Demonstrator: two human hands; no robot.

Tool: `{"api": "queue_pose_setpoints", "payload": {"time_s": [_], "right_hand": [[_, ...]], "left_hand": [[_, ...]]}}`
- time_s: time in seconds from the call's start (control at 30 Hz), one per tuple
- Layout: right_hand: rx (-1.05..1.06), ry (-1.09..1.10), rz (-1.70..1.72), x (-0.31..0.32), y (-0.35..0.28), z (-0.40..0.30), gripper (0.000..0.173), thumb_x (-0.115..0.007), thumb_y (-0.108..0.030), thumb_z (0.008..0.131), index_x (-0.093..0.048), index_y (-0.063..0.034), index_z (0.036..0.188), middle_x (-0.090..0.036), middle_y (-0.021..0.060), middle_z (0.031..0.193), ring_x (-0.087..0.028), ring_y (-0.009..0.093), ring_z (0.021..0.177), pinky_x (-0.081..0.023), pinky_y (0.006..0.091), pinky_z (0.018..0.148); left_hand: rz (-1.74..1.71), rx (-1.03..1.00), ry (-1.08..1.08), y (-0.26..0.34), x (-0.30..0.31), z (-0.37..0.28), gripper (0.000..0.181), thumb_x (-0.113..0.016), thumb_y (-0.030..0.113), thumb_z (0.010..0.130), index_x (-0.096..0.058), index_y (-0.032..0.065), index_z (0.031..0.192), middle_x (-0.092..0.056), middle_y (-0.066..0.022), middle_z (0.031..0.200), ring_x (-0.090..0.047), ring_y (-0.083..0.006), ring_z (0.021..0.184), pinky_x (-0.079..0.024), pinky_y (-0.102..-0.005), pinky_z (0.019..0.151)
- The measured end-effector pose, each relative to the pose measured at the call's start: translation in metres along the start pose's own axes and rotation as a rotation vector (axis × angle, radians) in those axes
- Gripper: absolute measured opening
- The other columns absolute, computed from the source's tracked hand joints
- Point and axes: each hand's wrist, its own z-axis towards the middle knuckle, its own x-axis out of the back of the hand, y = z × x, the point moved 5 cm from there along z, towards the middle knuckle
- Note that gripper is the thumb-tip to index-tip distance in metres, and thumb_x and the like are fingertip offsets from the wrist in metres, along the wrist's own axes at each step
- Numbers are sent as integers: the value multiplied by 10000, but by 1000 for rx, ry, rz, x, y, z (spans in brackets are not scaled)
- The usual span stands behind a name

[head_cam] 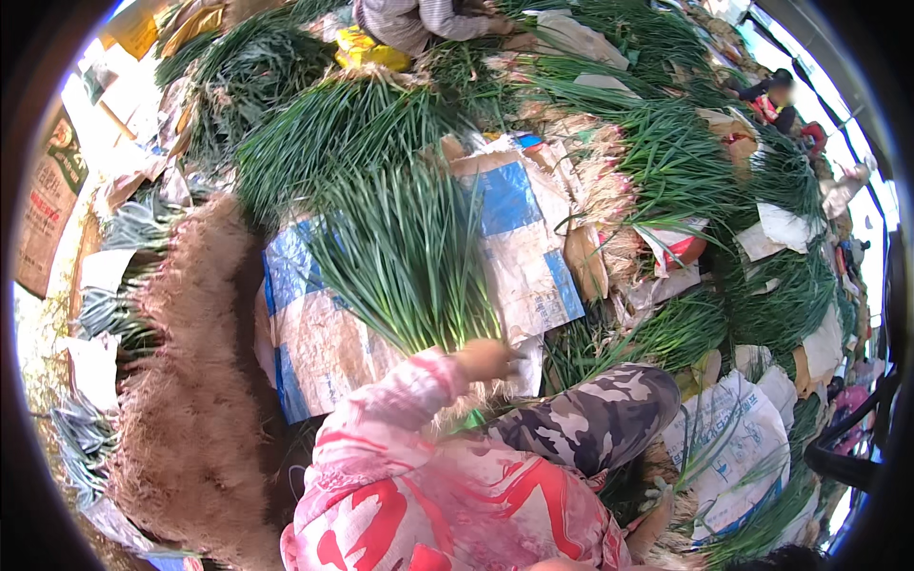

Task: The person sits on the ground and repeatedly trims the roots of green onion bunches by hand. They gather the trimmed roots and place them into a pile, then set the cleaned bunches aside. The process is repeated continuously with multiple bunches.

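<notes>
A large fanned bunch of green onions [421, 264] lies in front of me with its leaves pointing away, on a blue and white woven plastic sack [307, 350]. My left hand [488, 359] rests across the bunch near its root end; the fingers are blurred, and how they grip cannot be told. Pale roots and a bit of green material show just below it. My right hand [653, 510] is low at the right, beside my camouflage-clad knee, close to loose roots and onion leaves. Its fingers are partly hidden and what it holds is unclear.
At the left stands a long stack of onions with brown roots [193, 400] facing me. More onion bunches [343, 128] lie ahead and to the right, among sacks. A printed white sack [735, 450] lies at the right. A person in a striped sleeve [450, 18] sits ahead; another person [775, 100] is farther off.
</notes>
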Motion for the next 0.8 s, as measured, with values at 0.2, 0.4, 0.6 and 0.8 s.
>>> {"api": "queue_pose_setpoints", "payload": {"time_s": [0.2, 0.4, 0.6, 0.8], "right_hand": [[252, -64, -193, -2, 6, 3, 454, -466, -338, 1021, -655, 53, 1156, -655, 131, 956, -596, 213, 821, -452, 310, 762], [146, -97, -101, -25, -25, -15, 414, -469, -312, 1025, -663, 36, 1134, -641, 62, 795, -551, 137, 696, -425, 291, 665], [120, -75, -75, -26, -34, -31, 396, -469, -316, 1028, -682, 8, 1106, -631, 40, 768, -516, 103, 626, -393, 251, 588], [43, -78, -1, -35, -35, -35, 409, -487, -340, 1028, -681, 12, 1101, -624, 33, 741, -497, 89, 605, -374, 248, 558]], "left_hand": [[-860, 530, 1509, -233, 34, -87, 204, -558, 263, 1010, -687, 179, 1144, -752, -31, 868, -624, -132, 570, -501, -248, 521], [-441, 897, 1278, -319, 26, -92, 195, -654, 218, 930, -692, 180, 1117, -743, -98, 999, -709, -308, 889, -546, -408, 774], [-384, 1072, 1403, -295, 41, -99, 193, -651, 179, 913, -660, 108, 1092, -728, -148, 1007, -696, -352, 930, -536, -430, 808], [-351, 1067, 1225, -313, 54, -98, 261, -673, 249, 904, -714, 87, 1105, -721, -139, 1083, -683, -324, 1016, -525, -416, 897]]}}
